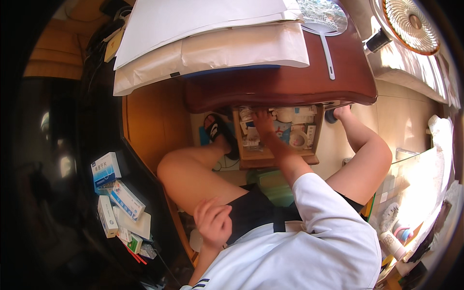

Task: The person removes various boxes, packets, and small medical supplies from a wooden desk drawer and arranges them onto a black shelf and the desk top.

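An open wooden drawer (278, 158) below the desk holds medicine boxes, a roll of white tape (298, 139), blister packs and small packets. My right hand (263, 121) reaches into its left rear part, palm down; whether the fingers grip anything is hidden among the packets. Raised over my thigh, my left hand (213, 222) has loosely curled fingers and no object visible in it. To the left, on a black glossy surface, lies a pile of medicine boxes, among them a blue and white box (106, 170) and a long white box (127, 200).
Large paper sheets (210, 47) overhang the dark red desk (282, 85), with a hand fan (327, 50) beside them. An electric fan (411, 25) stands at upper right. A green plastic bin (272, 186) sits below the drawer. A glass-topped surface (402, 181) lies at right.
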`<state>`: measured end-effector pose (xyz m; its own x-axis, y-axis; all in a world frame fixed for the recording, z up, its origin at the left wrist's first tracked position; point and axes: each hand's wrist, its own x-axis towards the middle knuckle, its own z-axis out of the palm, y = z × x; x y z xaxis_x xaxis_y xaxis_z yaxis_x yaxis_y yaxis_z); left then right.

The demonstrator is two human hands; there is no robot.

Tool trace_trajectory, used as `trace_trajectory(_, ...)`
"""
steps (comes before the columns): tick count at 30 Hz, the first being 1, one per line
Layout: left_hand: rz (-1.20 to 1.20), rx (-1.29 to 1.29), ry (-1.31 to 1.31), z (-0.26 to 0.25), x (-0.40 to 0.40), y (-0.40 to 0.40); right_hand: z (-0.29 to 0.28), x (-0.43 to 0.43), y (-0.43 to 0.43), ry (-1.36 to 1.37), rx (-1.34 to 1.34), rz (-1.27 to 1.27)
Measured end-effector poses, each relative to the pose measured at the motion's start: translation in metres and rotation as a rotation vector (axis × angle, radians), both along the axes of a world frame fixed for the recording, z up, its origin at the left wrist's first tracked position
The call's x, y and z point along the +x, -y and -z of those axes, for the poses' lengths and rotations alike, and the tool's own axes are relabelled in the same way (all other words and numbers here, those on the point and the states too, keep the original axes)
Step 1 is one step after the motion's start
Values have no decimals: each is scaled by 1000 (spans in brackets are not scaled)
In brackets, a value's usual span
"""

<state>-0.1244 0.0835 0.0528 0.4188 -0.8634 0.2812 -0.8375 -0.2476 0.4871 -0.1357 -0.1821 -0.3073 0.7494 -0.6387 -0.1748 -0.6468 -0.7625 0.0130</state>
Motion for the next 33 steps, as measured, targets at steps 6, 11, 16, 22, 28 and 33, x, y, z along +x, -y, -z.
trace_trajectory(6, -134, -93, -77, -9, 21, 21, 14, -16, 24, 126, -128, 91)
trace_trajectory(11, -154, -63, -210, 2, 14, 23, -55, -39, 27, 37, 8, -128)
trace_trajectory(16, -188, 160, -488, 35, 8, 16, -145, -82, -11, 378, 441, 168)
trace_trajectory(22, -347, -210, -988, 48, -8, 35, -265, -80, -78, 1054, 1405, 283)
trace_trajectory(28, -661, -573, -383, -56, 28, -34, -342, -81, -131, 814, 1189, -212)
trace_trajectory(33, -836, -400, 68, -115, 141, -149, -304, -92, -128, 730, 1166, -199)
